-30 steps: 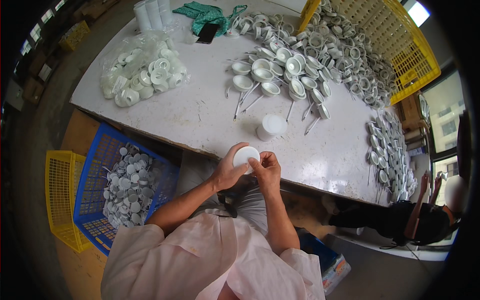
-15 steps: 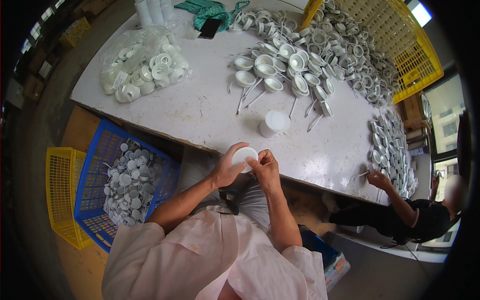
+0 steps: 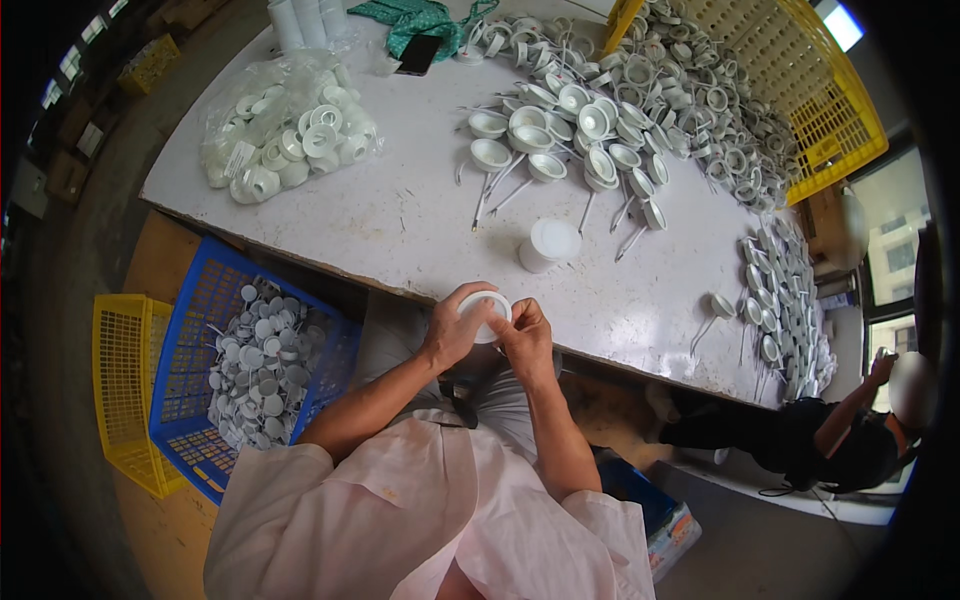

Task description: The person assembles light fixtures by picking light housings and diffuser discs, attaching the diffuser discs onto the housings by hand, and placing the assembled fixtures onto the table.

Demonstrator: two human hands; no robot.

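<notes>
Both my hands hold one round white plastic cap with a raised rim (image 3: 488, 302), just off the table's near edge. My left hand (image 3: 455, 328) grips it from the left side, its thumb lying across the face. My right hand (image 3: 526, 338) pinches its right edge between thumb and fingers. Beyond them on the table stands a white cylindrical tub with a flat top (image 3: 553, 243). Farther back lies a group of white cup-shaped parts with wire leads (image 3: 535, 140). The underside of the cap is hidden.
Left on the white table (image 3: 400, 230) is a clear bag of white rings (image 3: 300, 130), near a phone (image 3: 418, 55) and green cloth (image 3: 425, 22). A blue crate (image 3: 190, 390) of round parts stands below left. A yellow crate (image 3: 830, 130) spills parts; a co-worker (image 3: 840, 430) sits at right.
The cap has tilted so that its raised rim shows, and my hands have shifted slightly left. The co-worker's hand has left the table and risen, leaving a cup-shaped part there.
</notes>
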